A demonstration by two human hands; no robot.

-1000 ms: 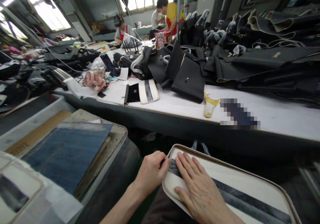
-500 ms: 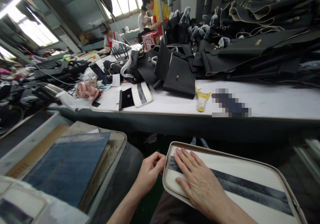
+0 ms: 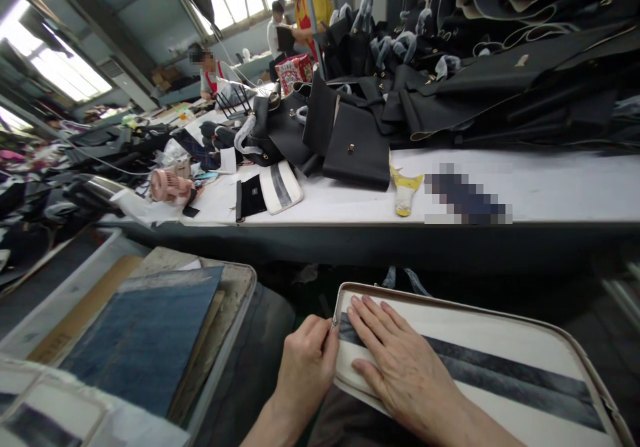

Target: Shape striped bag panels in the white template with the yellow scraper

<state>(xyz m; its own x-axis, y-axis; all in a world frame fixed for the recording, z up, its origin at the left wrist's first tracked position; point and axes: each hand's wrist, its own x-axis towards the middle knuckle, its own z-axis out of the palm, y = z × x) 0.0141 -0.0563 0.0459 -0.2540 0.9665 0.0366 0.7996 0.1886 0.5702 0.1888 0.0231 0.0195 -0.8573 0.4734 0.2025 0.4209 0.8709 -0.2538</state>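
Observation:
A cream zippered bag (image 3: 500,327) with a dark double stripe lies flat over my lap, its right end running toward the frame's lower right corner. My right hand (image 3: 400,367) rests flat on its left part, fingers stretched out over the stripe. At the bag's left edge, my left hand (image 3: 310,354) is closed in a pinch on a small metal zipper pull (image 3: 334,323), mostly hidden by the thumb and finger.
Left of me, a grey bin (image 3: 253,277) holds boards and a blue sheet (image 3: 140,334). Across the white worktable (image 3: 550,194) lie black leather bags (image 3: 357,147), a small cream-and-black piece (image 3: 280,187), a yellow-white tool (image 3: 405,190) and a pink fan (image 3: 170,184). Several people work behind.
My left hand has moved slightly right and turned, its knuckles now up against the bag's left edge. My right hand stays flat on the bag. The view has shifted slightly.

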